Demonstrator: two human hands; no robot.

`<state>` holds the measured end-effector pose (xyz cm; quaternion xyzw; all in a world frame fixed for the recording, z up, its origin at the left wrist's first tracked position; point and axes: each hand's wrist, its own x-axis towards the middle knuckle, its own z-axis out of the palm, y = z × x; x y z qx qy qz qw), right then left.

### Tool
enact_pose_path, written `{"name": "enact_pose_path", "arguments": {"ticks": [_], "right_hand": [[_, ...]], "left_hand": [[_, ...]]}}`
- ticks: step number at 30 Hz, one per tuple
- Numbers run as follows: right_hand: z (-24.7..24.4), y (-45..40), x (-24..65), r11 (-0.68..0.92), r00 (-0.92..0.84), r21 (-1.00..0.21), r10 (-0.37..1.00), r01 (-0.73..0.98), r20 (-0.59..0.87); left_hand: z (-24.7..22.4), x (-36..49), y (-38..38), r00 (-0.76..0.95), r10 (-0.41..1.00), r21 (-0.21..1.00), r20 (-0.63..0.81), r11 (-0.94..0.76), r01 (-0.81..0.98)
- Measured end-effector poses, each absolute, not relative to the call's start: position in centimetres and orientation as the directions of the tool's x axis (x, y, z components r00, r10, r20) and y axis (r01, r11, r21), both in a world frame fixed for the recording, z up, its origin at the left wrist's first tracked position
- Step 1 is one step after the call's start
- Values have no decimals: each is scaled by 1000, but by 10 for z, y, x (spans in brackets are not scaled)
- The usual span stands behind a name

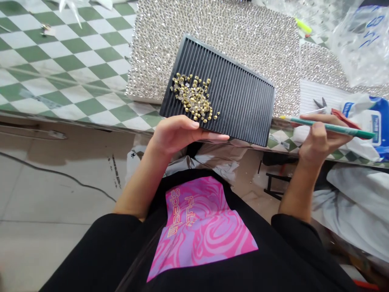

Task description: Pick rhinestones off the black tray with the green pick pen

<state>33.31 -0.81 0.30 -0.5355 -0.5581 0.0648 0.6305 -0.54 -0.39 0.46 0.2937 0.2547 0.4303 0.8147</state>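
My left hand [179, 134] grips the near edge of a black ridged tray [240, 97], thumb on top and fingers underneath. A heap of small gold-backed rhinestones [194, 97] lies toward the tray's left end. Between the fingers and thumb of my right hand [319, 136] is a green pencil-like stick [337, 127] with a yellow tip, pointing left toward the tray's right end. The tray is held over the near edge of a sheet covered in sparkling stones [158, 44].
A green-and-white checked cloth [75, 56] covers the table. Pliers with red handles [343, 117], a blue-and-white wipes pack [377, 121], a clear plastic bag [361, 44] and a neon-yellow item [303, 26] are on the right. A cable [60, 172] runs along the floor at left.
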Motion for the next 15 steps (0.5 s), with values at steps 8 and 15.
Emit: {"name": "enact_pose_path", "arguments": {"ticks": [8,15], "right_hand": [[0,-3,329,543,300,-670,617,506,728],[0,-5,331,585,236,-640,619,498,749]], "left_hand": [[9,-5,-4,516,834,700,-194,486,-523],[2,-6,-2,536,824,744,-183,473,-472]]}}
